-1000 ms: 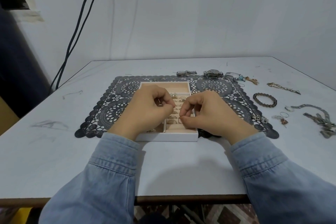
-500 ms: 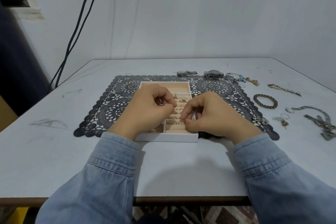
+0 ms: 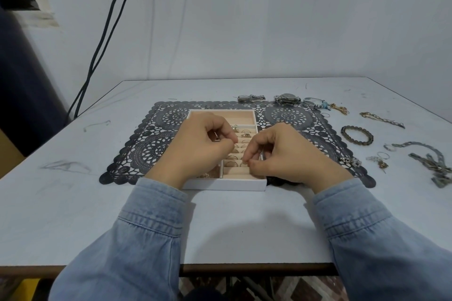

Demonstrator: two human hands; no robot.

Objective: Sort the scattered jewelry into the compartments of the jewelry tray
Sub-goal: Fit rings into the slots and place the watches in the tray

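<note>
A white jewelry tray (image 3: pixel 227 184) with a pink lining sits on a dark lace mat (image 3: pixel 151 144). Several rings (image 3: pixel 245 134) stand in its padded ring rows. My left hand (image 3: pixel 198 149) hovers over the tray's left side, its fingers curled round a small metal piece that looks like a ring; most of the piece is hidden. My right hand (image 3: pixel 286 154) is over the tray's right side. Its thumb and forefinger pinch a small ring (image 3: pixel 246 161) at a near ring row. The left compartments are mostly covered by my hands.
Loose jewelry lies on the table at the right: two watches (image 3: pixel 251 98) (image 3: pixel 286 98), a beaded bracelet (image 3: pixel 357 135), a thin chain (image 3: pixel 381 119), a grey necklace (image 3: pixel 430 161), small earrings (image 3: pixel 378 161) and a sparkly piece (image 3: pixel 349 161) on the mat's edge. Black cables hang at the back left.
My right hand has dropped slightly toward the near ring rows, still pinching. My left hand has barely moved.
</note>
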